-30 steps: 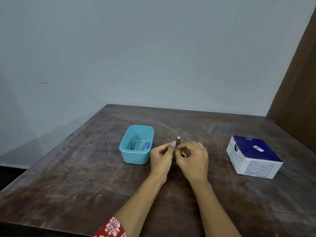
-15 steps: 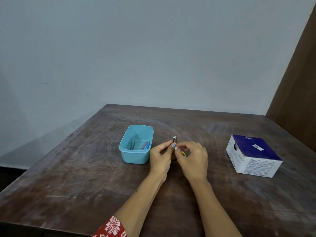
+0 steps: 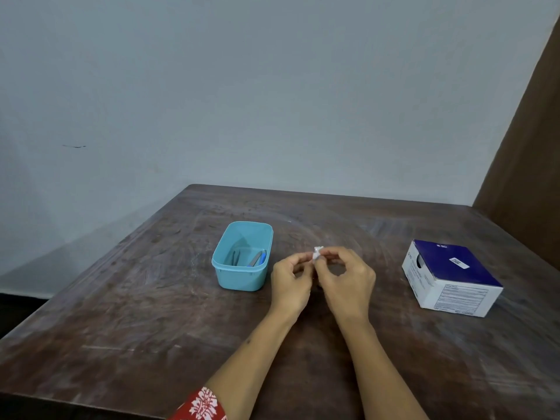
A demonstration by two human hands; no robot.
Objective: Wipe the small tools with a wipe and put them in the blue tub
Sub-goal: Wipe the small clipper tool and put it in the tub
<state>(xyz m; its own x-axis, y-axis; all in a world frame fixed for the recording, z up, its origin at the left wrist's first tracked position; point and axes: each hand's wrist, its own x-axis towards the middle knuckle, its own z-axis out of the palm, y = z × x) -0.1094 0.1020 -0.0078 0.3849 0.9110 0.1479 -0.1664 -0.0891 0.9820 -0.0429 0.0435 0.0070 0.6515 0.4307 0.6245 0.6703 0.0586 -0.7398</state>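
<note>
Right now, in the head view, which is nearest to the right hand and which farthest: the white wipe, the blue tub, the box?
1. White wipe: pinched at the right hand's fingertips.
2. Blue tub: left, past the left hand.
3. Box: far right, apart.

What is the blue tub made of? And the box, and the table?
The blue tub looks like plastic: smooth, one even colour, rounded moulded rim. The box looks like thin cardboard: flat printed faces, sharp folded edges. The table seems to be dark wood with a worn, scuffed finish; pale scratches show, though a veneer is possible.
</note>
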